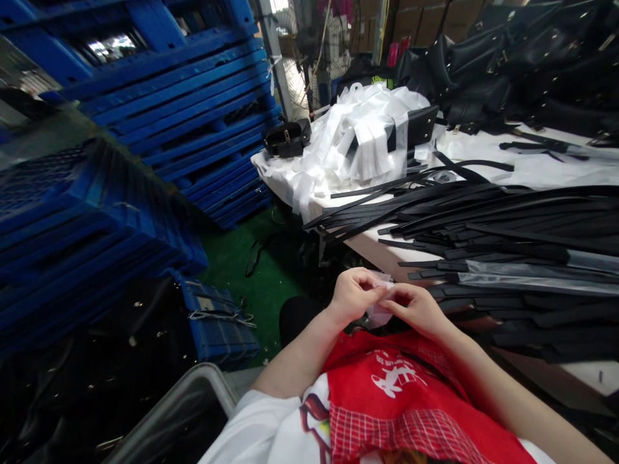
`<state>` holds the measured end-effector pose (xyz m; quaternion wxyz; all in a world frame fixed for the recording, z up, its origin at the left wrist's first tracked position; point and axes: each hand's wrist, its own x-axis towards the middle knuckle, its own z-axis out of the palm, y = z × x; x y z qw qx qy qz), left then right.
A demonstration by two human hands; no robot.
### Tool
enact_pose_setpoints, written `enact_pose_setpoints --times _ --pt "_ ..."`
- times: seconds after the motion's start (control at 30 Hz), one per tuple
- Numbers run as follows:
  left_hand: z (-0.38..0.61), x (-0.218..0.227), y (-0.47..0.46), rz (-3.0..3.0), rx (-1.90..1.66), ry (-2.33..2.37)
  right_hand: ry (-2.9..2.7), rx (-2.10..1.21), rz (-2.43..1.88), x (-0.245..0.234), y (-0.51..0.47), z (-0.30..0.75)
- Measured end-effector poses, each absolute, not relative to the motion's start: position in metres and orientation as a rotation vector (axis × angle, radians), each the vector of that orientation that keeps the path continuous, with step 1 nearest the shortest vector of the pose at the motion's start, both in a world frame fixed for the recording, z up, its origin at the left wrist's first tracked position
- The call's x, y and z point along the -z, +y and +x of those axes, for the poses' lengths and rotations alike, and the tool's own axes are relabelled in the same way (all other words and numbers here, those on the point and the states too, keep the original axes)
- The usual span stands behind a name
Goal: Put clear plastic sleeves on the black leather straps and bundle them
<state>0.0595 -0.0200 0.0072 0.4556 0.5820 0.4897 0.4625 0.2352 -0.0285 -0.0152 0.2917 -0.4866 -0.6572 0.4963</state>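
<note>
Both hands meet just above my lap, at the near edge of the table. My left hand and my right hand pinch a small piece of clear, whitish plastic wrap between their fingertips. What is inside the wrap, if anything, I cannot make out. A red apron with a white print covers my lap below the hands. Many long black straps lie fanned across the white table just beyond my right hand.
A heap of white plastic bags lies at the table's far end, with a small black bag beside it. Black handbags pile at the back right. Blue pallets stand on the left. A grey bin holds dark goods by my left arm.
</note>
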Motion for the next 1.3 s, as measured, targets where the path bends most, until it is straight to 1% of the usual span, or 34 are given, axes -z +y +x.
enact_pose_setpoints --times 0.1,0.23,0.37,0.5,0.63,0.7,0.8,0.83,0.9,1.03,1.13,1.23,1.3 --pt "0.056 -0.006 -0.017 1.326 -1.168 1.198 -1.756 -1.311 -1.279 0.018 -0.024 0.229" --pt "0.046 -0.002 -0.014 1.326 -1.167 1.19 -1.72 -1.246 -1.315 0.027 -0.014 0.222" --pt "0.036 0.004 -0.014 1.337 -1.192 1.164 -1.695 -1.518 -1.253 0.038 -0.007 0.21" --pt "0.026 0.012 -0.017 1.362 -1.164 1.123 -1.647 -1.517 -1.254 0.041 -0.004 0.192" --pt "0.005 0.026 -0.02 1.295 -1.209 1.348 -1.695 -1.75 -1.154 0.042 0.023 0.182" --pt "-0.01 0.034 -0.02 1.258 -1.25 1.45 -1.408 -1.794 -1.275 0.047 0.051 0.182" --pt "-0.028 0.044 -0.023 1.231 -1.256 1.524 -0.746 -1.869 -1.506 0.06 0.096 0.179" --pt "-0.032 0.046 -0.025 1.228 -1.253 1.541 -0.606 -1.931 -1.537 0.065 0.11 0.175" --pt "-0.034 0.048 -0.027 1.226 -1.239 1.552 -0.494 -2.007 -1.573 0.076 0.131 0.161" --pt "-0.031 0.048 -0.031 1.215 -1.225 1.534 -0.541 -1.903 -1.608 0.091 0.158 0.123" --pt "-0.036 0.047 -0.035 1.217 -1.242 1.546 -0.628 -1.748 -1.639 0.093 0.166 0.098" --pt "-0.051 0.045 -0.04 1.232 -1.241 1.596 -0.801 -1.582 -1.628 0.084 0.156 0.087" --pt "-0.061 0.044 -0.043 1.229 -1.25 1.642 -0.949 -1.486 -1.58 0.068 0.14 0.09"
